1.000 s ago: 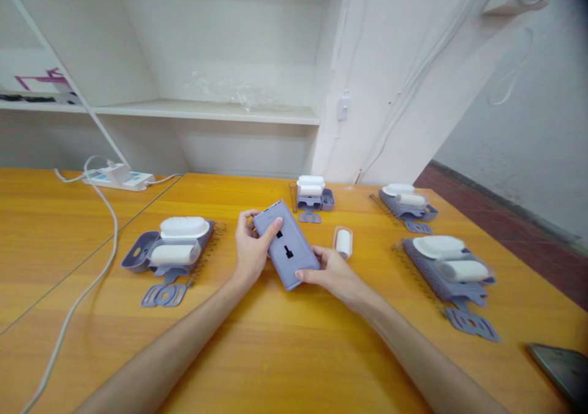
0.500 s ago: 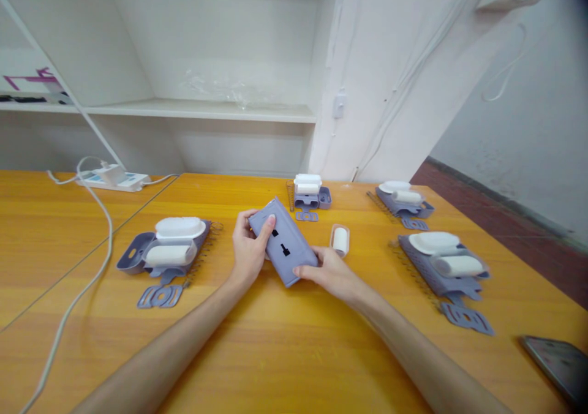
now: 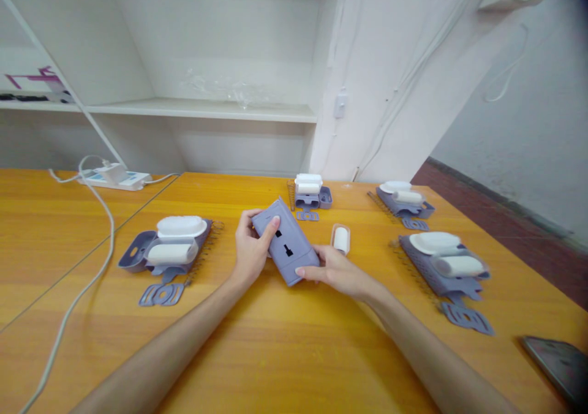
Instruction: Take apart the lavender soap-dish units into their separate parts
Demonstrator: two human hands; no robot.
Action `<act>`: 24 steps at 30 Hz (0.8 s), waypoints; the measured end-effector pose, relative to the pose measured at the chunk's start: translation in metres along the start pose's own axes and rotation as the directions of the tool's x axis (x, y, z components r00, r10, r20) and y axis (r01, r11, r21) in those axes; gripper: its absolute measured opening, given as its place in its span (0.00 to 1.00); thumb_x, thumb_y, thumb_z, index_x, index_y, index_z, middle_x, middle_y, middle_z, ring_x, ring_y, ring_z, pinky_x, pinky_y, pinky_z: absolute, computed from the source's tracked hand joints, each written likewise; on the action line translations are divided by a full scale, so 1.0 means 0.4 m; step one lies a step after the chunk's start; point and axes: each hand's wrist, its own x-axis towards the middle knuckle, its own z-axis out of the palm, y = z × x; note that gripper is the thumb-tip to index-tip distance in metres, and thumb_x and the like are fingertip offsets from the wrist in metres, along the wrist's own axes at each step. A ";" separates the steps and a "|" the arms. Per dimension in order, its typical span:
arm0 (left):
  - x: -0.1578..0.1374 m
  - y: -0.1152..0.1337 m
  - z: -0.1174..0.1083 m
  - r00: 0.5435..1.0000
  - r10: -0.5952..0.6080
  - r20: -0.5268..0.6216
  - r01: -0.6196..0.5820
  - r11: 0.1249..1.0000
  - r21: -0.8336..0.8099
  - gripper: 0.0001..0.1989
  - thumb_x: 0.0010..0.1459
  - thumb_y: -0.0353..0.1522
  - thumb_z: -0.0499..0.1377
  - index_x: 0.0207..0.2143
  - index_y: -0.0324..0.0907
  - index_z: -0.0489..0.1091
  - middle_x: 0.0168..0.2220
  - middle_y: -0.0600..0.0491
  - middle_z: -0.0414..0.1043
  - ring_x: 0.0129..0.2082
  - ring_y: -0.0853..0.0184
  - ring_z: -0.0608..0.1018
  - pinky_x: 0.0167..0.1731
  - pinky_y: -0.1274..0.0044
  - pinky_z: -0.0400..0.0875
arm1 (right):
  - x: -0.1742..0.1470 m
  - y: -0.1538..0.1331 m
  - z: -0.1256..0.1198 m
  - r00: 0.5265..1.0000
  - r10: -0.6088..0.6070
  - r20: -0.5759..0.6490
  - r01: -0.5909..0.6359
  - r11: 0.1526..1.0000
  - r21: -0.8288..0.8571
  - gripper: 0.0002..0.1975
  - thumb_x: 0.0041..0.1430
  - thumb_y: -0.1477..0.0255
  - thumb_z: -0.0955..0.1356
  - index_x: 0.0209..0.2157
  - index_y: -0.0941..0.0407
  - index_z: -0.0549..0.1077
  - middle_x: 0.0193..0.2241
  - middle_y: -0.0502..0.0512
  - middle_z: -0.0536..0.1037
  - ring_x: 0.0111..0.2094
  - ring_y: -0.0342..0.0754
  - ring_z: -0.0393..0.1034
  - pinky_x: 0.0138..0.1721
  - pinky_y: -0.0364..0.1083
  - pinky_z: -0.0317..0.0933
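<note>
A grey-purple plastic box (image 3: 294, 242) with black cut-out slots in its face is held tilted above the table, between both hands. My left hand (image 3: 250, 245) is closed on its upper left side, thumb on the face. My right hand (image 3: 333, 272) grips the lower right corner, thumb on the near edge. Just beyond my right hand lies a white roll (image 3: 340, 240) in a clear-looking tray. Something pale shows under my left hand, too hidden to name.
Sets of grey-purple parts with white rolls stand at left (image 3: 169, 252), back (image 3: 309, 192), back right (image 3: 404, 199) and right (image 3: 445, 261). A phone (image 3: 558, 365) lies at the right edge. A white cable (image 3: 110, 236) runs from a power strip (image 3: 117, 178) along the left.
Both hands keep their hold on the box. It sits very slightly further right in the picture; the view itself has shifted a little. Nothing was let go.
</note>
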 end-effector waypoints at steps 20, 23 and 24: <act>0.004 -0.015 0.001 0.996 -0.088 -0.020 0.087 0.994 -0.063 0.18 0.51 0.44 0.62 0.40 0.43 0.66 0.29 0.57 0.66 0.27 0.72 0.69 0.29 0.81 0.64 | 0.008 0.014 0.059 0.947 -0.010 -0.321 0.013 1.000 0.007 0.08 0.46 0.69 0.68 0.29 0.59 0.70 0.19 0.49 0.73 0.16 0.40 0.65 0.17 0.40 0.59; 0.010 -0.010 -0.003 0.998 -0.049 -0.038 0.047 0.998 -0.049 0.19 0.50 0.43 0.63 0.39 0.42 0.67 0.31 0.56 0.67 0.29 0.72 0.70 0.30 0.81 0.65 | 0.009 0.020 0.060 0.937 -0.021 -0.348 0.011 1.000 -0.029 0.07 0.49 0.69 0.67 0.28 0.59 0.69 0.17 0.48 0.71 0.15 0.40 0.63 0.16 0.40 0.58; 0.013 -0.008 -0.004 0.999 -0.033 -0.040 0.031 0.999 -0.040 0.19 0.50 0.43 0.63 0.39 0.42 0.67 0.31 0.56 0.67 0.29 0.71 0.70 0.30 0.81 0.65 | 0.010 0.023 0.059 0.940 -0.033 -0.338 0.023 0.999 -0.033 0.07 0.49 0.69 0.67 0.28 0.59 0.69 0.18 0.48 0.71 0.15 0.40 0.63 0.17 0.40 0.59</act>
